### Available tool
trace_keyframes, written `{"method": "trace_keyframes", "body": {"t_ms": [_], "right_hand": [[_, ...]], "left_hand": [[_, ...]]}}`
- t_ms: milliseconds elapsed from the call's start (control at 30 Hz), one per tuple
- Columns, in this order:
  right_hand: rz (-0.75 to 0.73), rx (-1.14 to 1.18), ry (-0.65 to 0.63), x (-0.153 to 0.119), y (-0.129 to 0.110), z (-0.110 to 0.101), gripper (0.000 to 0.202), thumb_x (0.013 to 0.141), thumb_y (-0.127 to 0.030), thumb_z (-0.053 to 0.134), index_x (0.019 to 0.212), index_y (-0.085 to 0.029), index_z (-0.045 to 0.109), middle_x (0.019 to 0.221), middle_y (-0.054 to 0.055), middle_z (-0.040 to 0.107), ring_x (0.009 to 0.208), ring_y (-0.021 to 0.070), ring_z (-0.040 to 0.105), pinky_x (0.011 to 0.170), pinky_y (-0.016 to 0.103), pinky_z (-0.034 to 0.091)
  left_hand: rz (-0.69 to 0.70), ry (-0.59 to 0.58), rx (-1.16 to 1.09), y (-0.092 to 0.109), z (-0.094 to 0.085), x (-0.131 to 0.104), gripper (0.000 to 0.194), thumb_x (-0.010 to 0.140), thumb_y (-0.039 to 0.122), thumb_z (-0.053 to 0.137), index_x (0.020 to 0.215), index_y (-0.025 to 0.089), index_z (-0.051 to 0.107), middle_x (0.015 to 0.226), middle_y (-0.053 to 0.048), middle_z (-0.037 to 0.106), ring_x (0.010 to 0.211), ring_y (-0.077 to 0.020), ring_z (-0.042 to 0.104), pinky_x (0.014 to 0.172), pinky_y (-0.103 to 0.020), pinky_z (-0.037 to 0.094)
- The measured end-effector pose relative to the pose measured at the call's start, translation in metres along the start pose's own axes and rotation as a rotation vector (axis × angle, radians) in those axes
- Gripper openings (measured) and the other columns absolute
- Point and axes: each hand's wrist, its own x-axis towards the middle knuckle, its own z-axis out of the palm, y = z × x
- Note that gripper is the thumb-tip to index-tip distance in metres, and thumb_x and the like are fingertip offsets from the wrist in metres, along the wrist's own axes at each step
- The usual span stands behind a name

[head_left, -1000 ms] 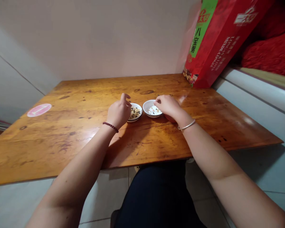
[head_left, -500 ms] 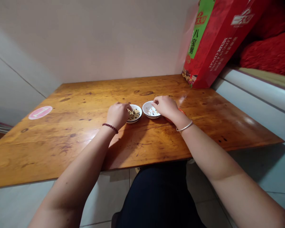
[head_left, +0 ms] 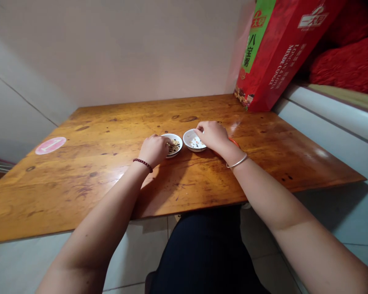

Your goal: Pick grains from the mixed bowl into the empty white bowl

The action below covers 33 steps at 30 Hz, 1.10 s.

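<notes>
White bowl, left hand palm-down over it

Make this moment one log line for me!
left hand: at grains in fuller bowl | right hand: at emptier bowl | bowls: side by side on table

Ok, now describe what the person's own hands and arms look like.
The left hand is ungloved, with a dark red beaded bracelet at the wrist. The right hand is ungloved too, with a thin silver-coloured bangle. No sleeves show.
</notes>
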Motion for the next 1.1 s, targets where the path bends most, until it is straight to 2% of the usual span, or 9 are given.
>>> {"method": "trace_keyframes", "body": {"t_ms": [467,700,1100], "right_hand": [[0.012,0.035,0.046,-0.0007,-0.0014,-0.002,0.028,0.095,-0.039,0.055,0.1,-0.023,0.078,0.102,0.01,0.078,0.092,0.0277,0.07,0.077,0.036,0.049],[0.015,0.039,0.059,-0.0008,-0.0018,-0.0034,0.027,0.095,-0.038,0.056,0.099,-0.022,0.077,0.101,0.011,0.077,0.092,0.027,0.07,0.077,0.036,0.05],[0.007,0.011,0.089,-0.0021,-0.0033,-0.0056,0.026,0.096,-0.038,0.056,0.096,-0.022,0.076,0.097,0.011,0.077,0.089,0.0268,0.07,0.074,0.035,0.048]], "left_hand": [[0.015,0.015,0.027,-0.0016,0.0046,0.0019,0.046,0.087,0.014,0.042,0.108,0.024,0.082,0.101,-0.012,0.078,0.101,-0.0324,0.067,0.088,-0.041,0.052],[0.007,0.02,0.035,-0.0016,0.0035,0.0016,0.045,0.087,0.015,0.043,0.108,0.024,0.082,0.099,-0.013,0.078,0.1,-0.0314,0.067,0.088,-0.04,0.052],[0.012,0.04,0.052,-0.0024,0.004,0.0012,0.043,0.087,0.015,0.045,0.108,0.027,0.081,0.099,-0.008,0.078,0.099,-0.0291,0.067,0.087,-0.038,0.052]]}}
